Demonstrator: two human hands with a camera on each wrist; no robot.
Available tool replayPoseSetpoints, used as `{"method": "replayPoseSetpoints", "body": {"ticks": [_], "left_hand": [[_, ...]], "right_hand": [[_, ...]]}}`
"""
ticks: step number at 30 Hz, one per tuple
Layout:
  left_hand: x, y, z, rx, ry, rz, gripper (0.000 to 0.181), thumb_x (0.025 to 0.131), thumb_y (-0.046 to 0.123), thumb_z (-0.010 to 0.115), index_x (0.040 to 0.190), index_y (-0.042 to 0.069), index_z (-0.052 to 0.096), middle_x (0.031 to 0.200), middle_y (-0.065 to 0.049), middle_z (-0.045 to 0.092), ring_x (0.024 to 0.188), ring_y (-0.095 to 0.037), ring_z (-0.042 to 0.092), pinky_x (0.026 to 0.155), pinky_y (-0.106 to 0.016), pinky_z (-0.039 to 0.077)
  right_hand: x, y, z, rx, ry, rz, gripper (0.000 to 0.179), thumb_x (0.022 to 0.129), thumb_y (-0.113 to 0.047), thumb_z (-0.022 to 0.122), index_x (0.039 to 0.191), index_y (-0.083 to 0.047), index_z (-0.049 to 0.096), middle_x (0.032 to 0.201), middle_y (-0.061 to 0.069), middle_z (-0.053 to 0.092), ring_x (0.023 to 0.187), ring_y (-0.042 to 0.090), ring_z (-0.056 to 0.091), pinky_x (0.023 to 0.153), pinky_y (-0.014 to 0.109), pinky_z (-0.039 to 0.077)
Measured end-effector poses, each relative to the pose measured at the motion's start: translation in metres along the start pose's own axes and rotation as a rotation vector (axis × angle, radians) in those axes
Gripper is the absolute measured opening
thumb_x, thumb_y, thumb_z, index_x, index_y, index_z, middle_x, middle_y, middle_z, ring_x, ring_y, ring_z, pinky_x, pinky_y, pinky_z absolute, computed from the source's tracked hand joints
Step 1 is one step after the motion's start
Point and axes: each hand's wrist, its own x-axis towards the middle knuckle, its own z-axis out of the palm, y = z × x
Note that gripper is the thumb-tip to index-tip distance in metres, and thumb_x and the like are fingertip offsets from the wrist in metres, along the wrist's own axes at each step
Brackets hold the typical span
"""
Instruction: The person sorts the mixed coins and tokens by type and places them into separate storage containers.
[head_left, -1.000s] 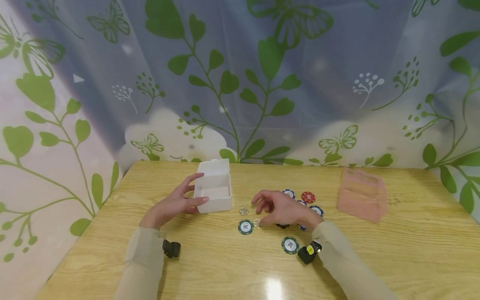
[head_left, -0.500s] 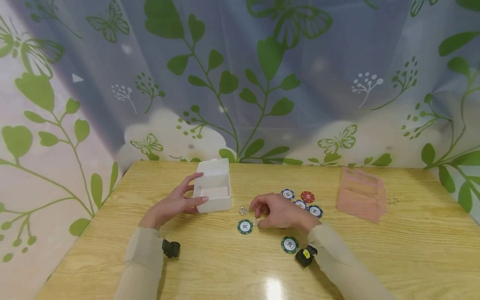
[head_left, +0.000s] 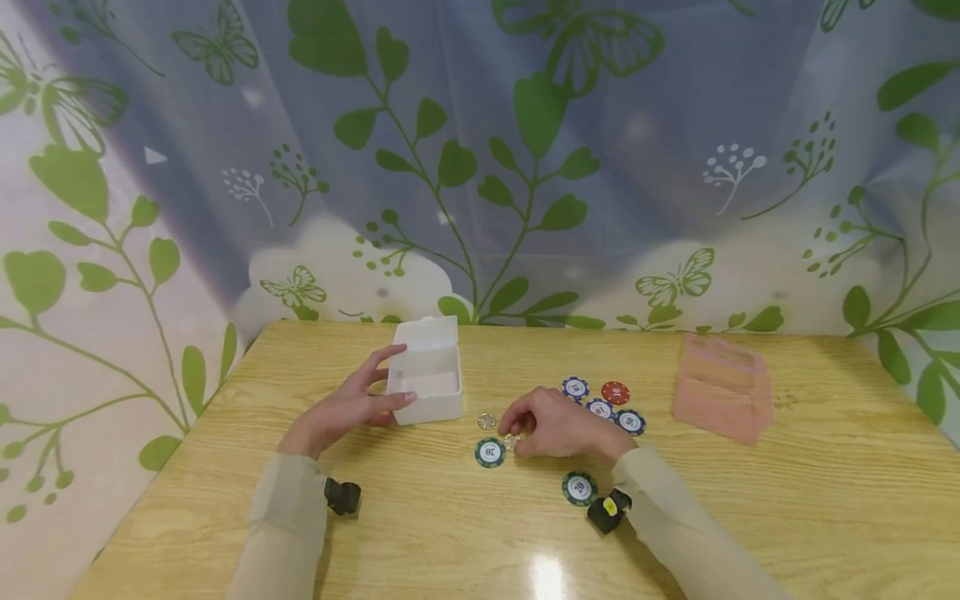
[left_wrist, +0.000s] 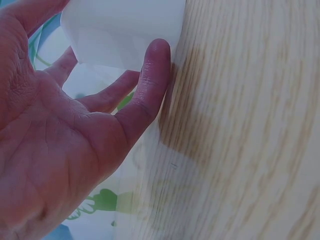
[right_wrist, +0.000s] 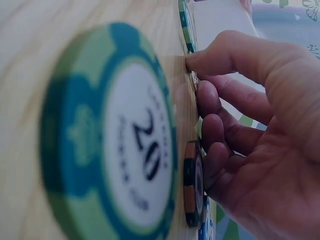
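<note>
At the left, my left hand (head_left: 348,410) holds an open white plastic box (head_left: 429,408), its thumb at the front and fingers along the left side. Fingertips (left_wrist: 157,52) touch the box wall (left_wrist: 122,30) in the left wrist view. My right hand (head_left: 557,423) pinches a small shiny coin (head_left: 512,442) between thumb and index finger, at the table surface. A second coin (head_left: 487,422) lies just left of it. Beside the pinched coin is a green 20 poker chip (head_left: 490,452). Another green 20 chip (head_left: 580,488) lies nearer, large in the right wrist view.
Blue-edged chips (head_left: 630,422) and a red chip (head_left: 616,392) lie behind and right of my right hand. A dark and orange-brown chip (right_wrist: 193,184) stands out below its fingers in the right wrist view. A pink translucent pouch (head_left: 723,390) lies at the right. A patterned curtain (head_left: 480,167) hangs behind the table.
My right hand has moved slightly left and down, and its thumb and index finger have closed on the coin. The left hand and the box have stayed in place.
</note>
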Motion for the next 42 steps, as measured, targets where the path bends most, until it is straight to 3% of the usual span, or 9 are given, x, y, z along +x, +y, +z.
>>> {"method": "replayPoseSetpoints", "body": {"ticks": [11, 26, 38, 42], "left_hand": [[0.001, -0.001, 0.0, 0.002, 0.001, -0.001, 0.088, 0.098, 0.032, 0.07, 0.164, 0.033, 0.012, 0.163, -0.019, 0.025, 0.113, -0.027, 0.066, 0.093, -0.039, 0.056], [0.001, -0.002, -0.001, 0.018, 0.009, -0.004, 0.087, 0.098, 0.032, 0.07, 0.163, 0.032, 0.012, 0.163, -0.019, 0.025, 0.114, -0.027, 0.065, 0.093, -0.038, 0.056], [-0.001, 0.0, 0.0, 0.022, 0.007, -0.007, 0.088, 0.098, 0.034, 0.07, 0.164, 0.033, 0.011, 0.164, -0.018, 0.024, 0.115, -0.027, 0.065, 0.094, -0.039, 0.055], [-0.001, 0.0, 0.0, 0.029, 0.012, -0.01, 0.088, 0.098, 0.035, 0.07, 0.163, 0.034, 0.012, 0.164, -0.018, 0.024, 0.115, -0.027, 0.064, 0.095, -0.04, 0.055]], "right_hand": [[0.0, 0.0, -0.001, 0.001, -0.008, -0.026, 0.018, 0.082, -0.015, 0.081, 0.098, -0.018, 0.075, 0.091, -0.006, 0.068, 0.084, 0.011, 0.059, 0.076, 0.025, 0.048], [0.003, -0.004, -0.001, -0.027, 0.028, -0.045, 0.021, 0.081, -0.01, 0.084, 0.097, -0.017, 0.071, 0.089, -0.005, 0.066, 0.082, 0.011, 0.059, 0.076, 0.025, 0.049], [0.003, -0.016, 0.002, -0.056, 0.025, 0.066, 0.02, 0.082, -0.008, 0.083, 0.094, -0.019, 0.071, 0.088, -0.005, 0.065, 0.085, 0.013, 0.057, 0.08, 0.032, 0.047], [0.003, -0.016, 0.001, -0.041, 0.018, 0.067, 0.019, 0.082, -0.007, 0.082, 0.093, -0.019, 0.072, 0.088, -0.004, 0.064, 0.085, 0.015, 0.056, 0.079, 0.032, 0.046]]}}
